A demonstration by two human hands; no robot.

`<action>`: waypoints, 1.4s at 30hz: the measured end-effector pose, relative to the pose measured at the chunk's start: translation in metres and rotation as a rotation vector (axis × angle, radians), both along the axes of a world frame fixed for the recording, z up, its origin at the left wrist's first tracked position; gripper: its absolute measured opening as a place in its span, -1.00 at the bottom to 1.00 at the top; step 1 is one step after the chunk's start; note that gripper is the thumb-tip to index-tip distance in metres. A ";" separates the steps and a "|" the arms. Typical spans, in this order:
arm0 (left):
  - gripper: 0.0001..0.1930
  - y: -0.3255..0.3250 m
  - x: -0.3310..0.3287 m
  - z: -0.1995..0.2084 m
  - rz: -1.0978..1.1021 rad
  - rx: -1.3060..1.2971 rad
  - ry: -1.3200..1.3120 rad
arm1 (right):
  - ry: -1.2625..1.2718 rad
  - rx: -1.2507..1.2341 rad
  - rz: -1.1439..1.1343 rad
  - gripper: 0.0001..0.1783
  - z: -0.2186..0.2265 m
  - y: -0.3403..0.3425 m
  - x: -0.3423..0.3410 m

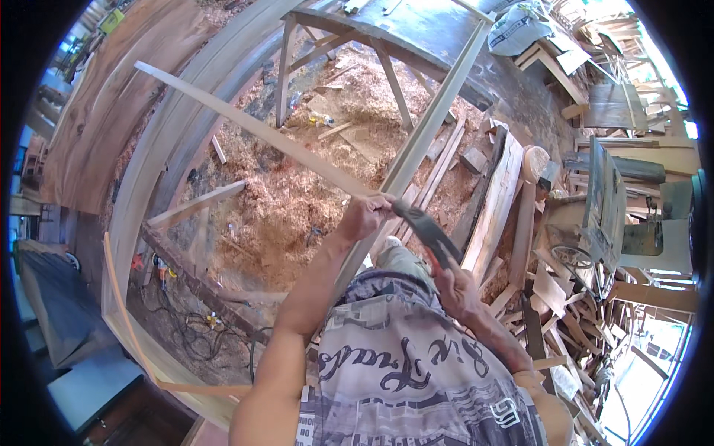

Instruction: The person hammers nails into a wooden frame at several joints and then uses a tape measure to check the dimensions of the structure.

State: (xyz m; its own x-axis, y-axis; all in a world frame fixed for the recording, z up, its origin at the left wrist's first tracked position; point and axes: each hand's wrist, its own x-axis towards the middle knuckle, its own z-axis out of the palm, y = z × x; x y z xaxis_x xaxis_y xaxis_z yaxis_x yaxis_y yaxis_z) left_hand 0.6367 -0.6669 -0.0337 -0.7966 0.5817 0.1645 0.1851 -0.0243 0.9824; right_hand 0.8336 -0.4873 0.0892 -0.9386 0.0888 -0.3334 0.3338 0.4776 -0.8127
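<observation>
My right hand (457, 290) is closed round the handle of a claw hammer (425, 229). The dark hammer head reaches up and left, its front end close to the fingers of my left hand (366, 215). Those left fingers are bent and pressed together at the near end of a thin wooden strip (256, 128). Whether they also pinch something small, such as a nail, is hidden. Here the strip meets a long narrow wooden beam (422, 141), which runs from the upper right down past my left forearm.
Long curved boards (152, 167) stretch along the left. A wooden trestle (383, 43) stands at the far side. Wood shavings (297, 204) cover the ground, with a tangled cable (197, 327) lower left. Planks (498, 193) and heaped offcuts (576, 327) lie on the right.
</observation>
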 end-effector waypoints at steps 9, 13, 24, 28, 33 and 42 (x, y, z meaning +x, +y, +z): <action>-0.85 -0.003 0.004 -0.005 -0.056 -0.006 -0.030 | 0.106 0.017 -0.096 -0.47 -0.035 -0.002 -0.003; -0.69 -0.002 -0.027 0.024 -0.152 -0.012 -0.264 | 0.144 -0.170 -0.189 -0.36 -0.008 0.013 0.013; -0.71 0.003 -0.097 0.019 -0.018 -1.106 0.221 | 0.900 -0.489 -0.103 -0.23 0.054 0.003 -0.007; -0.71 0.005 -0.098 0.005 0.117 -1.022 0.326 | 0.239 0.217 -0.010 -0.31 -0.062 0.005 0.000; -0.72 0.007 -0.088 0.006 0.043 -1.054 0.226 | 0.070 -0.150 -0.220 -0.47 -0.026 0.011 -0.004; -0.76 -0.001 -0.083 0.002 0.213 -0.978 0.396 | 0.413 -0.082 -0.007 -0.32 -0.045 -0.007 -0.018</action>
State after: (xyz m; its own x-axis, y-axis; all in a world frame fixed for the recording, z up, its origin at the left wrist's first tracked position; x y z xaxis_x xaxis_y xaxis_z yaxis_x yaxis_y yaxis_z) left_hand 0.5537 -0.6680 -0.0312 -0.8894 0.4562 -0.0281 0.4020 0.8100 0.4269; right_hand 0.8160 -0.4941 0.0443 -0.9943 0.0843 0.0647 -0.0252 0.4047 -0.9141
